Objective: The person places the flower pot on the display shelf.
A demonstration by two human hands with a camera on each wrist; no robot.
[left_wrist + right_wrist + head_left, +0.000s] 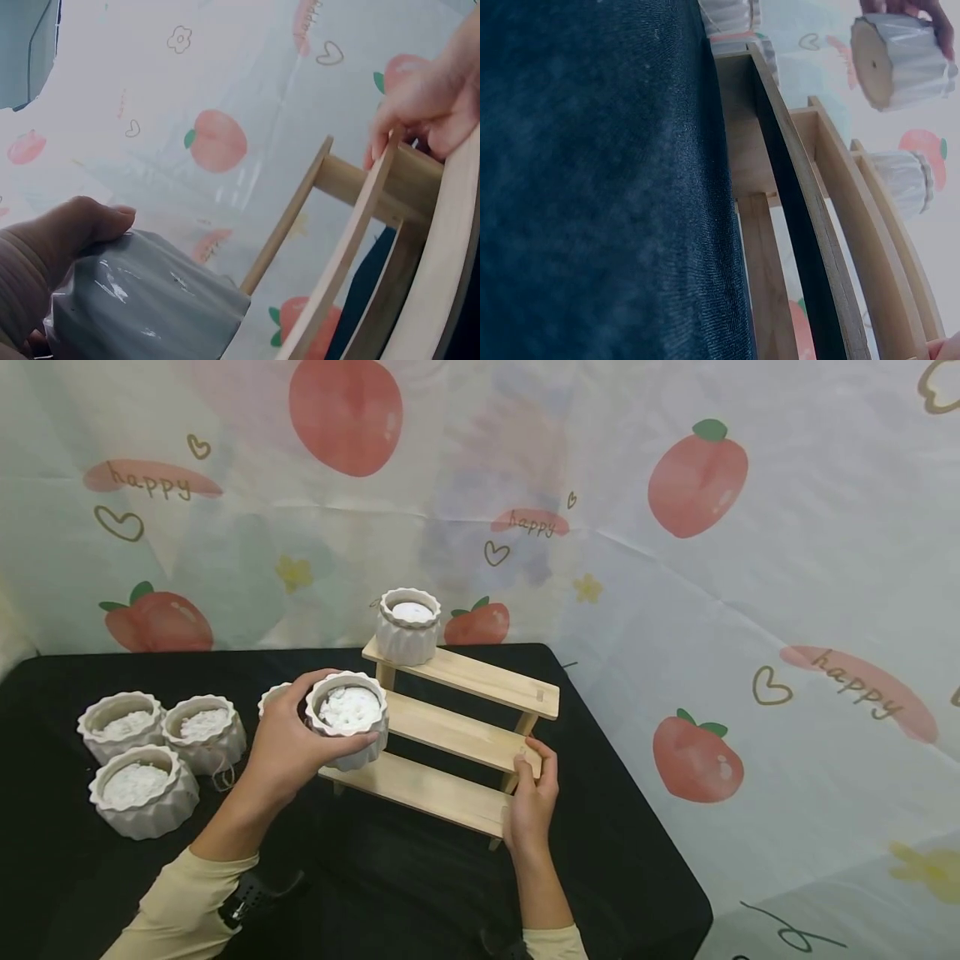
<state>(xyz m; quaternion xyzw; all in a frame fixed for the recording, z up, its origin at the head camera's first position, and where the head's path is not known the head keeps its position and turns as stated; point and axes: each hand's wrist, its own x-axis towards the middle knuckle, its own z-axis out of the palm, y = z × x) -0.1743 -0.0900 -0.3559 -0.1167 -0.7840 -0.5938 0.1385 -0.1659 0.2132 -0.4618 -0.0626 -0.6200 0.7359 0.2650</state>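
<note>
My left hand [296, 735] grips a white fluted ceramic pot [372, 739] around its side, thumb toward me. White crumbly stuff fills the pot's inside. In the right wrist view the held pot [907, 60] hangs above the shelves, its round base showing. A three-step wooden stand [450, 727] stands on the black table. My right hand [534, 797] holds the right end of the middle step, thumb on top. Another white pot [407, 635] sits on the left end of the top step.
Several more white pots stand on the table at left, among them a front one [146, 806]. One pot [272, 695] is partly hidden behind my left hand. A peach-printed curtain [465, 460] hangs behind the black table [390, 877].
</note>
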